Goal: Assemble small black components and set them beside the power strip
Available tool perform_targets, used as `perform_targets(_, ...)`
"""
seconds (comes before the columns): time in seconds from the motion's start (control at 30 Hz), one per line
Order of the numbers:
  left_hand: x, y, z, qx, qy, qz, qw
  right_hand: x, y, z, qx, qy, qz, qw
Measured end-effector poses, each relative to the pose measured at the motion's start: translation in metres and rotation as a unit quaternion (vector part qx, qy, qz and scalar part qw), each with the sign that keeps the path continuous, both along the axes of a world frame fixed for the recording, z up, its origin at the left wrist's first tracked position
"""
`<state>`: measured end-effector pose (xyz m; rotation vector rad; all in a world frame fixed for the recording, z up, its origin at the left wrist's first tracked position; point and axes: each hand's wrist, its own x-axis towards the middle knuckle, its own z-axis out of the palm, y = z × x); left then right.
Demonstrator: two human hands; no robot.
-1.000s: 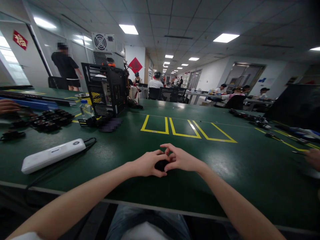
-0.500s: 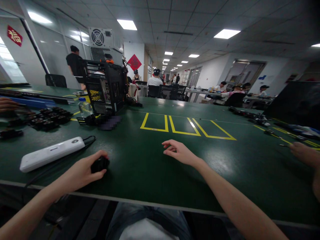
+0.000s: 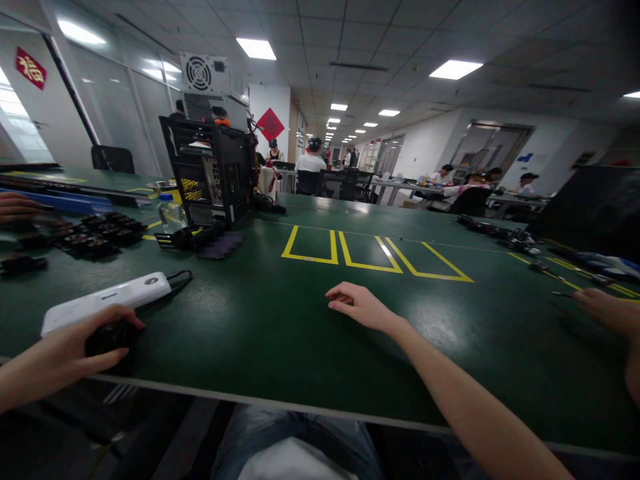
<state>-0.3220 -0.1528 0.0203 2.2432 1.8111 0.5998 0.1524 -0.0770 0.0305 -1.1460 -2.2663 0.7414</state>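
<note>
Clutching a small rounded black object (image 3: 107, 337), the left hand (image 3: 75, 343) wraps fingers and thumb around it, over the glossy green tabletop (image 3: 240, 340), just beside a long white plastic block (image 3: 143, 291)! Well apart from it, the right hand (image 3: 361, 305) is over mid-table, loosely curled, thumb parted from fingers. Beyond, three yellow tape outlines (image 3: 375, 268); off left, a black computer case (image 3: 234, 173).

The left forearm (image 3: 23, 377) enters low at the left edge; the left grip (image 3: 75, 343) curls inward, left fingers (image 3: 117, 312) arched above, left thumb (image 3: 107, 362) stretched out below them. The right forearm (image 3: 460, 380) slants up from the lower right; the right grip (image 3: 363, 305) points left, right fingers (image 3: 340, 288) loosely bent, well apart from the left grip
</note>
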Motion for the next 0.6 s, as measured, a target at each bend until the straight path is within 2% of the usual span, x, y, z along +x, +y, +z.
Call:
perform_targets(0.07, 0.023, 0.003, 0.006, -0.008, 0.005, -0.003, 1.000, -0.002, 0.001, -0.001, 0.003, 0.001, -0.001, 1.000)
perform_targets(0.13, 0.058, 0.010, 0.014, -0.040, 0.006, -0.037, 0.999, -0.005, 0.001, -0.001, 0.003, 0.007, -0.002, 1.000)
perform_targets(0.2, 0.101, 0.022, 0.023, -0.074, 0.000, -0.088, 0.993, -0.010, 0.001, -0.001, -0.001, 0.014, -0.004, 1.000)
perform_targets(0.27, 0.149, 0.037, 0.029, -0.075, -0.017, -0.144, 0.987, -0.015, 0.001, -0.002, -0.015, 0.030, -0.008, 0.999)
perform_targets(0.33, 0.196, 0.056, 0.030, -0.058, -0.029, -0.199, 0.978, -0.019, 0.002, -0.004, -0.044, 0.063, -0.019, 0.997)
perform_targets(0.43, 0.257, 0.083, 0.026, 0.002, -0.041, -0.250, 0.967, -0.019, 0.010, -0.009, -0.099, 0.144, -0.048, 0.983)
perform_targets(0.5, 0.286, 0.098, 0.021, 0.041, -0.047, -0.281, 0.958, -0.014, 0.019, -0.014, -0.112, 0.198, -0.064, 0.972)
perform_targets(0.6, 0.311, 0.115, 0.012, 0.098, -0.045, -0.302, 0.947, -0.004, 0.033, -0.021, -0.119, 0.277, -0.111, 0.947)
